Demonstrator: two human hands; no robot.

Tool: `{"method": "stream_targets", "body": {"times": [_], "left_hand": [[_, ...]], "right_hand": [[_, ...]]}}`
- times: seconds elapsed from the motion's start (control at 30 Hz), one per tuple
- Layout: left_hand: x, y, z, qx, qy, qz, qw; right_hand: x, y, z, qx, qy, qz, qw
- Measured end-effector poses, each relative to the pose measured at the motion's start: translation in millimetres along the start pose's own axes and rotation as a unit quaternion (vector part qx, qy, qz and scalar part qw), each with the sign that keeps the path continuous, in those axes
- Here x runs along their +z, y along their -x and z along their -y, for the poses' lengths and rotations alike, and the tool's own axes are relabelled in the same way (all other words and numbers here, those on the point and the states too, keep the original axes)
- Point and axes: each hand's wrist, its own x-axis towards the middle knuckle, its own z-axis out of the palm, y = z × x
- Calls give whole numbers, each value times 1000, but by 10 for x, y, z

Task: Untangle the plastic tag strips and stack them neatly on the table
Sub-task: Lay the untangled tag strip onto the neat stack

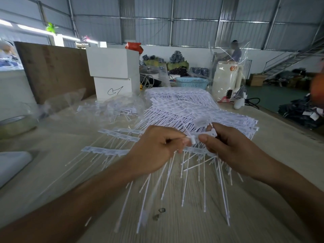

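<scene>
Both hands hold one white plastic tag strip (194, 137) just above the table. My left hand (154, 148) pinches its left end with curled fingers, and my right hand (228, 146) grips its right end between thumb and fingers. The strip's long thin tails (185, 183) hang down and fan out toward me. Behind the hands lies a big stack of tag strips (192, 109). Two loose strips (107, 150) lie to the left on the table (70, 172).
A clear plastic bag with more tag strips (112, 109) lies at the back left. White boxes (112, 71), a brown board (52, 67), a blue basket (192, 82) and a wrapped white appliance (226, 81) stand at the far edge. A person sits far behind.
</scene>
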Motion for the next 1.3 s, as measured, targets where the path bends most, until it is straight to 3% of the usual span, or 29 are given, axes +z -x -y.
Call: {"method": "stream_targets", "body": {"times": [0.07,0.2,0.33,0.5,0.67,0.83,0.93,1.13,1.3], "left_hand": [[-42,-8,9,-16,40,-14,999],[-91,-28,-2,24,-27,-43,998],[-13,-25,-22,18,-43,-51,998],[-6,-20,-10,-1,-51,-18,999],[5,-11,-45,25,-41,-45,998],[-4,-5,-54,35,2,-78,996],[-5,-4,-52,56,-30,-59,996],[-9,15,23,46,-94,-32,994],[-21,15,52,74,-164,-68,981]], "right_hand": [[-65,-1,-17,7,16,-19,1000],[-118,9,-34,109,-198,-54,972],[38,6,-5,156,-278,-19,948],[133,-1,6,161,-251,-7,954],[165,-12,42,199,-359,-11,912],[184,2,109,245,-360,18,900],[194,5,133,243,-375,37,894],[167,-8,101,251,-421,-26,871],[229,-5,140,238,-350,-43,905]]}}
